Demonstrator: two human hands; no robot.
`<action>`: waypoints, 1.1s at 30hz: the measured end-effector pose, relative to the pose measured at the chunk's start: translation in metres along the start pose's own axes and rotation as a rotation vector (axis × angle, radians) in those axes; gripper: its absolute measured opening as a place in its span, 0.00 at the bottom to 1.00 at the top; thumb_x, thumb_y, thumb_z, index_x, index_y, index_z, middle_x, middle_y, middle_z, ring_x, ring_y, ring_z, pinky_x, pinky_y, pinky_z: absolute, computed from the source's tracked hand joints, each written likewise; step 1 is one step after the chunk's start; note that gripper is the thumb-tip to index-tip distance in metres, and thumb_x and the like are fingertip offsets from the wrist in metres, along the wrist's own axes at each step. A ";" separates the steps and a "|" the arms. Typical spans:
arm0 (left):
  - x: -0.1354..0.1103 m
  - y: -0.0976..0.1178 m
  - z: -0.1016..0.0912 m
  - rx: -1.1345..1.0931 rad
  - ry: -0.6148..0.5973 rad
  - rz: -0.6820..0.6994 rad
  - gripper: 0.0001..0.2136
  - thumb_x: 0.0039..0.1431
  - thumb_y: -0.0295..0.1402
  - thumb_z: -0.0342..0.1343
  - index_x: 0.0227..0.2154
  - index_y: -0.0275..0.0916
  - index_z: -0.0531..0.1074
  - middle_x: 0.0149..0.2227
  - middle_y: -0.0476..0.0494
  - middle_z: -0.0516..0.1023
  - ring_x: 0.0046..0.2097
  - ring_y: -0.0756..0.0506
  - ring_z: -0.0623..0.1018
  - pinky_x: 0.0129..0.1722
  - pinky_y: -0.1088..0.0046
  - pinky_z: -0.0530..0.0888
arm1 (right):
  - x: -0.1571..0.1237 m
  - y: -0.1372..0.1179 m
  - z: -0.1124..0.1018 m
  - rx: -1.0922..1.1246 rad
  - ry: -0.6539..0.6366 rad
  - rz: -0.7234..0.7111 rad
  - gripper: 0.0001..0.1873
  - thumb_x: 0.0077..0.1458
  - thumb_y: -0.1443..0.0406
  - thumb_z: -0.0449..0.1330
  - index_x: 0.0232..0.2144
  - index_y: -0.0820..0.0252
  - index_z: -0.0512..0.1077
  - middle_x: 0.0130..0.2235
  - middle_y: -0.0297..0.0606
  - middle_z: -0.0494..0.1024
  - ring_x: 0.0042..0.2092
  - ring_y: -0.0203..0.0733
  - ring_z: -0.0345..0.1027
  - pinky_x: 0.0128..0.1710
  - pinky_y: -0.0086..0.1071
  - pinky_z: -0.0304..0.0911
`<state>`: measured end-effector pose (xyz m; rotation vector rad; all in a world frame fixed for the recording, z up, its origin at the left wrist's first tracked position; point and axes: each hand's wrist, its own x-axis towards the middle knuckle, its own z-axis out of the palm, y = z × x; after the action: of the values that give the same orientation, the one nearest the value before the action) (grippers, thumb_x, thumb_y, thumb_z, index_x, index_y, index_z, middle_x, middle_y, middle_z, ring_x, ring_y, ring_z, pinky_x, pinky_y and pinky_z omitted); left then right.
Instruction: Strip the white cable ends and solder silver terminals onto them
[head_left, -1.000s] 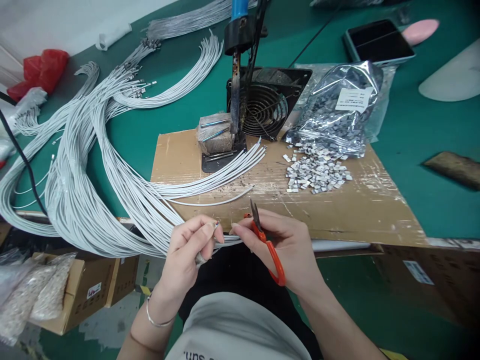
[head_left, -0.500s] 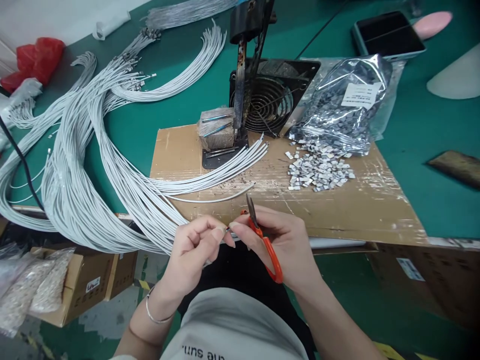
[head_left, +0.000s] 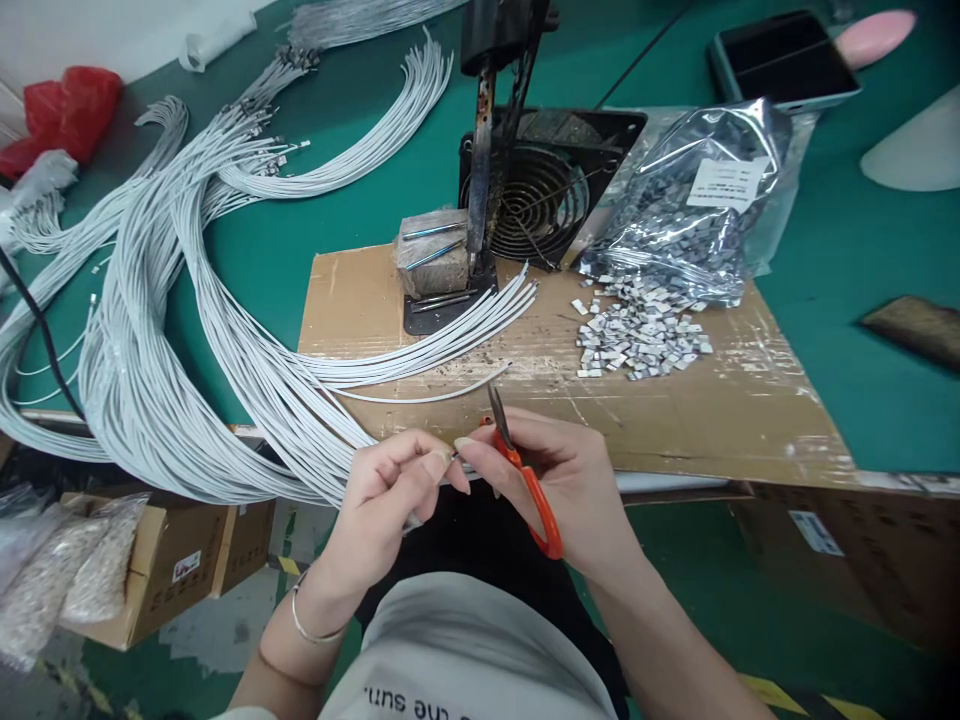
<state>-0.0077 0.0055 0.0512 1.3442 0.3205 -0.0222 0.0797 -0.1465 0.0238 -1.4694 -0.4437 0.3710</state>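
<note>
My left hand (head_left: pixel 390 495) pinches the end of a thin white cable between thumb and forefinger, just off the near edge of the cardboard sheet (head_left: pixel 750 410). My right hand (head_left: pixel 559 480) is closed round orange-handled snips (head_left: pixel 525 480), blades pointing up and away, and its fingertips also pinch the same cable end. The two hands meet fingertip to fingertip. A big bundle of white cables (head_left: pixel 187 330) sweeps in from the left to my left hand. One loose cable (head_left: pixel 427 395) lies on the cardboard in front of the hands.
A soldering iron in a stand (head_left: pixel 480 150) and a black fan (head_left: pixel 540 190) stand at the back. A silver bag (head_left: pixel 690 220) spills small metal parts (head_left: pixel 637 335) onto the cardboard. A phone (head_left: pixel 784 60) lies far right. Cardboard boxes (head_left: pixel 172 570) sit below left.
The view has shifted slightly. My fingertips have closed together on the cable end, and the metal tip seen at my left fingers a second ago is now hidden.
</note>
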 end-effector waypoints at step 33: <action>0.006 0.010 -0.003 -0.122 0.047 -0.077 0.15 0.70 0.37 0.58 0.26 0.37 0.76 0.15 0.58 0.56 0.21 0.53 0.49 0.24 0.72 0.50 | -0.003 0.004 0.000 -0.030 0.087 0.003 0.21 0.63 0.54 0.69 0.22 0.60 0.77 0.21 0.32 0.68 0.23 0.34 0.59 0.23 0.32 0.52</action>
<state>-0.0008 0.0121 0.0589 1.2124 0.4070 -0.0353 0.0771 -0.1474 0.0200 -1.5097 -0.3783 0.3028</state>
